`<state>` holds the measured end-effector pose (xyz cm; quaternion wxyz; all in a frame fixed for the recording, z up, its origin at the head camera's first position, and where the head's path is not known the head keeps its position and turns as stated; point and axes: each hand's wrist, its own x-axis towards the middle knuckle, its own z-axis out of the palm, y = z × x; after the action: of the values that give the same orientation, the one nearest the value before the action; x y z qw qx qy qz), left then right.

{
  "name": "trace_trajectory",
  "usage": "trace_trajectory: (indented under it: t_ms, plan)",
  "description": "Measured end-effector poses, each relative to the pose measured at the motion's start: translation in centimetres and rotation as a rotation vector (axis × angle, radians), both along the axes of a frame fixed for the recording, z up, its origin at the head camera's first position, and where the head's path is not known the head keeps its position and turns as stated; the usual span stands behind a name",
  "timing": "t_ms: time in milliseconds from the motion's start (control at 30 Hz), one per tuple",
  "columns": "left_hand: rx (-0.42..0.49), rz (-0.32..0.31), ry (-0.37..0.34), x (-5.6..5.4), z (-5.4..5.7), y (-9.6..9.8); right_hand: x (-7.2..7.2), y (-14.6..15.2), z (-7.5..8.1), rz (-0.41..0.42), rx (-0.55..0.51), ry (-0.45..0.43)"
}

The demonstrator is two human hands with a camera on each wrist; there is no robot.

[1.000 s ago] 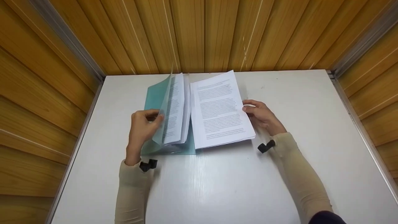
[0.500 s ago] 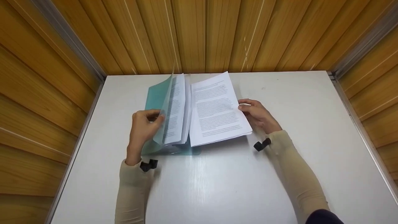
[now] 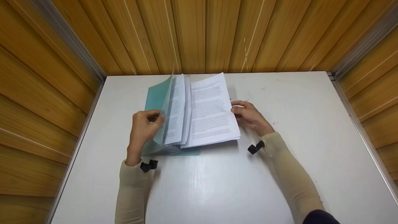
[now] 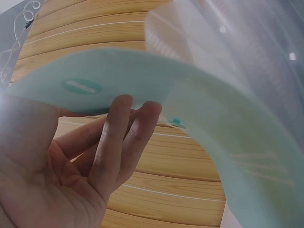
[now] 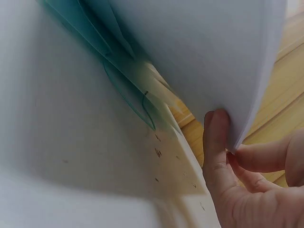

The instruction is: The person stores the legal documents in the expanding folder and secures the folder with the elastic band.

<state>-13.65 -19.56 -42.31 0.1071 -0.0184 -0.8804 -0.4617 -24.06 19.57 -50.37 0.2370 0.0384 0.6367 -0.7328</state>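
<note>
A teal translucent folder [image 3: 157, 95] lies opened on the table in the head view, with printed pages [image 3: 175, 115] standing in it. My left hand [image 3: 144, 127] pinches the raised edge of its cover between thumb and fingers. Seen from the left wrist, that cover [image 4: 123, 76] bows over, and a clear plastic sleeve [image 4: 175, 33] shows behind it. The right hand [image 3: 251, 117] grips the right edge of a stack of printed paper [image 3: 211, 115], partly over the folder. In the right wrist view, thumb and fingers squeeze the stack's edge [image 5: 237, 118], which is tilted above the table.
The white table [image 3: 199, 186] spreads around the folder. Wood-panelled walls [image 3: 217, 37] stand behind it and at both sides. A white cable [image 4: 16, 38] hangs at the upper left of the left wrist view. Small dark marks [image 5: 158, 152] dot the table surface.
The right hand has moved left with the paper stack, bringing it closer to the pages in the folder. My left hand has stayed in place, still holding the cover.
</note>
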Motion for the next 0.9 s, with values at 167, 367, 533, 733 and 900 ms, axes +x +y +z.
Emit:
trace_trajectory:
  t_ms: [167, 367, 533, 733, 900]
  plan:
    - [-0.003, 0.005, -0.003, -0.1, 0.0, 0.0, 0.3, -0.6, -0.1, -0.014, -0.011, -0.001]
    - [-0.013, 0.009, -0.009, -0.1, 0.0, -0.1, 0.6, -1.1, 0.0, -0.026, -0.002, 0.01]
    - [-0.009, 0.013, 0.0, 0.0, -0.1, -0.2, 0.8, -1.1, 0.1, -0.047, -0.012, 0.018]
    - [-0.007, 0.011, 0.004, 0.0, -0.1, -0.1, 0.9, -0.7, 0.1, -0.063, 0.004, 0.02]
    - [-0.014, 0.01, 0.007, -0.2, -0.1, -0.1, 1.0, -0.4, 0.1, -0.069, 0.005, 0.003]
